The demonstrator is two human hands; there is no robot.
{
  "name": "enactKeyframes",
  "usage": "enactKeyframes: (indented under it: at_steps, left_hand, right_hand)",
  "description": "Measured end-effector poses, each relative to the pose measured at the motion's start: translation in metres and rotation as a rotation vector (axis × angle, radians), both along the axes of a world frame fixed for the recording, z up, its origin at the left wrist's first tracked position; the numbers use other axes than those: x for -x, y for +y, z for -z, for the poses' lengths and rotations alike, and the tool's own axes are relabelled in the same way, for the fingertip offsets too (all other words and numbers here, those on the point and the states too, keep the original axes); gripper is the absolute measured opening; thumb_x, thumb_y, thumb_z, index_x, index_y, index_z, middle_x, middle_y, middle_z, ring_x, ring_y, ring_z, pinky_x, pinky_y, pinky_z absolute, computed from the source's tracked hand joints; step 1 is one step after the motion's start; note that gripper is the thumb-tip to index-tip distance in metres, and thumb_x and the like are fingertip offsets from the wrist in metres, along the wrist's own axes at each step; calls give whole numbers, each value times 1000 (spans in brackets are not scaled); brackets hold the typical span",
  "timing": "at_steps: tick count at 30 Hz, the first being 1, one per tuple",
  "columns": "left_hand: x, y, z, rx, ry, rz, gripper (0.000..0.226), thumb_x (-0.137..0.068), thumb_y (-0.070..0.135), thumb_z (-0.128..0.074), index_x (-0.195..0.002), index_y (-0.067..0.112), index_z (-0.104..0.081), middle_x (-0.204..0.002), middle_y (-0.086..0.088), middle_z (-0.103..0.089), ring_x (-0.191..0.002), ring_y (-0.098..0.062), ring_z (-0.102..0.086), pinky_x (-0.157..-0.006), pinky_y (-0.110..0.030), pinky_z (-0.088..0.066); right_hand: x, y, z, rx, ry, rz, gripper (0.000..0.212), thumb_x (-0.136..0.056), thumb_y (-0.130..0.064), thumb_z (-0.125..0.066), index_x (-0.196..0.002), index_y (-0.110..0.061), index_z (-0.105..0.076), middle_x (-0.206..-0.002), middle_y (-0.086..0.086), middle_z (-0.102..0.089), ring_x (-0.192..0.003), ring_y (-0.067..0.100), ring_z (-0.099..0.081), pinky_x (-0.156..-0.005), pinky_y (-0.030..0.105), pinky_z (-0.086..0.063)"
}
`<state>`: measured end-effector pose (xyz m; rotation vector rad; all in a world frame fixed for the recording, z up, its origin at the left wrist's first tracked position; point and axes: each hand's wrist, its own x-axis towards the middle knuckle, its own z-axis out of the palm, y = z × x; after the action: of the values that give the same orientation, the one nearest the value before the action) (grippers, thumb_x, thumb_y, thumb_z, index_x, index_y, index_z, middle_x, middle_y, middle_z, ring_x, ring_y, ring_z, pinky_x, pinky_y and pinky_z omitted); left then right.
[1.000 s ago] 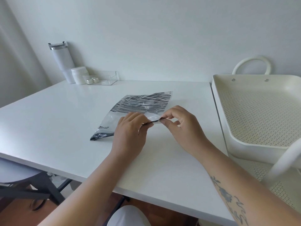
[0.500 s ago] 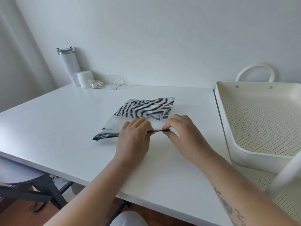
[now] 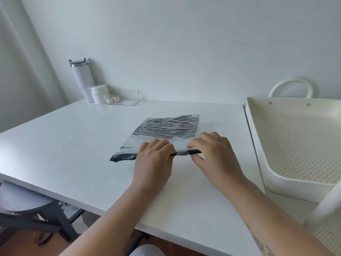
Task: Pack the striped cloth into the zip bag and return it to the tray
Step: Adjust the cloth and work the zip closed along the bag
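A clear zip bag (image 3: pixel 132 146) with a black zip strip lies flat on the white table (image 3: pixel 73 145). The black-and-white striped cloth (image 3: pixel 169 125) is inside it, bunched toward the far end. My left hand (image 3: pixel 154 163) pinches the black strip near its middle. My right hand (image 3: pixel 215 156) pinches the same strip at its right end. A short piece of the strip shows between my fingers, and its left end lies free on the table. The cream perforated tray (image 3: pixel 302 180) stands to the right, with nothing in it.
At the table's far left corner stand a white tumbler (image 3: pixel 82 80), a small white jar (image 3: pixel 99 94) and a clear plastic holder (image 3: pixel 123 97) with two small metal items. A chair (image 3: pixel 27 209) sits below the table's left edge. The tray has a looped handle (image 3: pixel 291 85).
My hands have moved slightly apart along the zip strip, so more black strip shows between them. The camera has tilted, shifting the scene lower in the frame.
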<state>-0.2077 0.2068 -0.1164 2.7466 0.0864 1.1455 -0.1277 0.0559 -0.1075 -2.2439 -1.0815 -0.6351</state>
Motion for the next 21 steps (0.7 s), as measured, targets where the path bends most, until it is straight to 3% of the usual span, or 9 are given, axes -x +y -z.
enactKeyframes:
  at_steps: [2,4,7,12,15,21]
  left_hand:
    - [0,-1,0,-33,-11,-1,14,-76,8,-77,-73,16,-66,-69,5,-61,-72,-24,-59,-63,-39,-46]
    - [1,-1,1,-47,-27,-2,12,-76,15,-79,-75,17,-68,-71,6,-63,-73,-24,-59,-64,-38,-47]
    - [1,0,1,-16,-13,-36,14,-72,23,-83,-76,17,-71,-72,8,-67,-77,-24,-61,-65,-38,-48]
    - [1,1,0,-17,15,-56,18,-73,18,-82,-65,17,-66,-62,8,-61,-72,-24,-59,-63,-38,-45]
    - [2,0,1,-52,13,-38,14,-75,22,-81,-68,19,-69,-63,9,-64,-73,-23,-60,-63,-38,-45]
    - [3,2,3,-21,16,-58,15,-70,24,-84,-78,19,-72,-74,9,-68,-77,-25,-61,-67,-38,-48]
  right_hand:
    - [3,4,-1,45,-59,3,20,-77,-14,-72,-92,-26,-68,-86,-8,-63,-86,21,-54,-79,34,-39]
    - [5,6,-2,84,-105,11,9,-80,-16,-71,-81,-24,-68,-78,-8,-61,-81,21,-52,-75,33,-39]
    - [1,3,-3,72,-98,64,12,-81,-11,-68,-73,-20,-67,-71,-4,-61,-75,24,-53,-70,36,-41]
    - [3,3,-2,105,-71,134,10,-77,-8,-65,-75,-18,-63,-75,-3,-60,-79,25,-52,-72,35,-37]
    - [7,8,-2,113,-100,92,15,-71,-8,-69,-79,-20,-64,-78,-4,-60,-80,25,-54,-72,36,-41]
    - [2,6,0,145,-112,97,21,-78,-7,-70,-65,-19,-58,-67,-4,-55,-72,25,-52,-65,35,-39]
